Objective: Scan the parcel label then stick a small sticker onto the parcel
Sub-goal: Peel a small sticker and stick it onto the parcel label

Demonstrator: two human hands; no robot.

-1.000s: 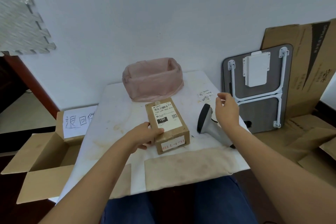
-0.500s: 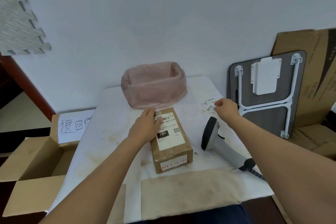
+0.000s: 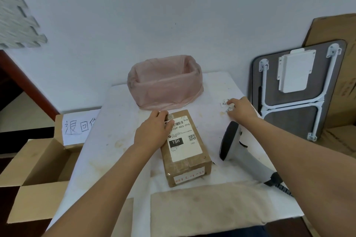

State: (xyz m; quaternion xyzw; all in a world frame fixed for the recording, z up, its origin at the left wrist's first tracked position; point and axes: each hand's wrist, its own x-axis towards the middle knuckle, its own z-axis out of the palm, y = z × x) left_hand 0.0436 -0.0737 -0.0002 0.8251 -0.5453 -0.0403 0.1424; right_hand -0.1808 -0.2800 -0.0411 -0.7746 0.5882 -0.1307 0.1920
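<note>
Stickers [image 3: 225, 106] under right hand's [image 3: 240, 110] spread fingertips, nothing pinched; parcel [image 3: 185, 147] left of it, pinned flat by left hand [image 3: 154, 131].

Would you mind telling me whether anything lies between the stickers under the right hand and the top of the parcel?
Nothing visible blocks that path. The right hand rests on the small stickers; bare table separates them from the parcel. The scanner lies nearer the person, and the left hand covers the label's upper left corner.

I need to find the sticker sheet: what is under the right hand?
The right hand rests on small white stickers lying on the table. Two show partly past the fingertips; any beneath the palm are hidden.
</note>
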